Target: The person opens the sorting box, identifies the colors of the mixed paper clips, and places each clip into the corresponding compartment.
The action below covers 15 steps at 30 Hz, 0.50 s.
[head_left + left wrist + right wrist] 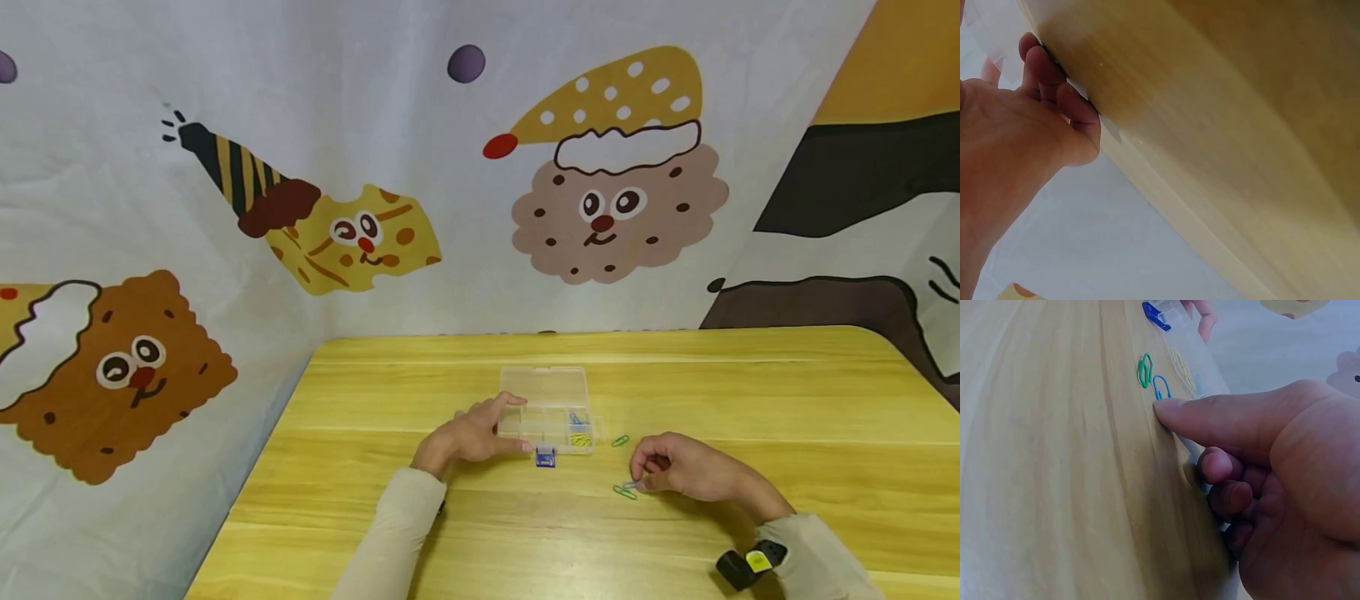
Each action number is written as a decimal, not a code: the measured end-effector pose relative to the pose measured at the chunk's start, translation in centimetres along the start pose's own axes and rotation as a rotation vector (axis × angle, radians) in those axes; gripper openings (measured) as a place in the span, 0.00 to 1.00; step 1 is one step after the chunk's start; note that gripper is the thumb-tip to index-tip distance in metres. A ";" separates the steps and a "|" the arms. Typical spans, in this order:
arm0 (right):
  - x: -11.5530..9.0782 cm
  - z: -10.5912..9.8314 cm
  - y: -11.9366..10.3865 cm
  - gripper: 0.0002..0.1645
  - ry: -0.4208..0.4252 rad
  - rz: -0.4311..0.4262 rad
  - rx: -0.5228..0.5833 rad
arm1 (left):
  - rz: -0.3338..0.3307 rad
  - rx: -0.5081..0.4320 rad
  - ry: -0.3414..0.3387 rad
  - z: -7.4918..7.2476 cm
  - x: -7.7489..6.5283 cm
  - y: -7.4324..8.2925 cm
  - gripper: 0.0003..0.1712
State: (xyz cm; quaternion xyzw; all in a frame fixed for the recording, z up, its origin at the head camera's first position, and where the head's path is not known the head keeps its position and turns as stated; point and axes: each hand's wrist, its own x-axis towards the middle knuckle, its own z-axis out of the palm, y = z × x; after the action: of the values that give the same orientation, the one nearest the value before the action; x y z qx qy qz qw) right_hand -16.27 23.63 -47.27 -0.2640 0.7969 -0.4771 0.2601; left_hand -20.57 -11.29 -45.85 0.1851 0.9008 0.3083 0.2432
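Note:
A clear plastic box [531, 428] with compartments lies on the table with its lid [543, 385] raised at the back. My left hand [474, 432] holds its left side, thumb along the front edge and index finger near the lid. Blue paper clips [575, 419] and yellow paper clips [581, 440] lie in separate right-hand compartments. To the right of the box, my right hand [688, 468] pinches a blue paper clip [1160, 385] between thumb and index finger, close above the tabletop. A green paper clip [626, 492] lies beside those fingertips; another green paper clip [620, 441] lies nearer the box.
A blue latch [545, 457] sticks out from the box's front edge. The wooden table [375, 392] ends at a cartoon-printed cloth [405, 308] behind it. On the right wrist sits a black strap device [738, 570].

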 end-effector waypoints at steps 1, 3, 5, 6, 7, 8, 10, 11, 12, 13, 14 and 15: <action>0.0 0.0 0.0 0.10 0.002 0.001 0.000 | 0.000 -0.002 0.000 0.0 0.0 0.0 0.40; 0.0 0.0 0.0 0.09 0.005 0.002 -0.002 | -0.001 -0.004 0.000 0.0 0.0 0.0 0.40; 0.0 0.1 0.0 0.08 0.009 0.005 -0.005 | -0.001 -0.010 0.000 0.1 0.0 -0.1 0.40; 0.0 0.1 -0.1 0.07 0.010 0.006 -0.005 | -0.001 -0.011 0.001 0.1 0.0 -0.1 0.40; 0.0 0.1 -0.1 0.07 0.011 0.008 -0.006 | -0.001 -0.014 0.001 0.1 0.0 -0.1 0.40; 0.0 0.1 -0.1 0.06 0.012 0.010 -0.009 | -0.001 -0.015 0.002 0.1 0.0 -0.1 0.40; 0.0 0.1 -0.1 0.06 0.013 0.015 -0.009 | -0.001 -0.017 0.002 0.1 0.0 -0.1 0.40; 0.0 0.1 -0.1 0.06 0.012 0.017 -0.009 | -0.001 -0.017 0.002 0.1 0.0 -0.1 0.40; 0.0 0.1 -0.1 0.06 0.011 0.018 -0.008 | -0.002 -0.017 0.002 0.1 0.0 -0.1 0.40; 0.0 0.0 -0.1 0.05 0.010 0.019 -0.009 | -0.002 -0.019 0.001 0.1 0.0 -0.1 0.40; 0.0 0.0 -0.1 0.05 0.007 0.020 -0.009 | -0.003 -0.019 0.000 0.1 0.0 -0.1 0.40; 0.0 0.0 -0.1 0.05 0.006 0.019 -0.009 | -0.002 -0.020 0.000 0.1 0.0 -0.1 0.40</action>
State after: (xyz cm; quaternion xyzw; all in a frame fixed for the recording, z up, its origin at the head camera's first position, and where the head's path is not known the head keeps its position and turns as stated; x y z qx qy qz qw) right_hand -16.29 23.56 -47.19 -0.2562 0.8023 -0.4717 0.2611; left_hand -20.55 -11.33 -45.94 0.1817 0.8979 0.3171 0.2453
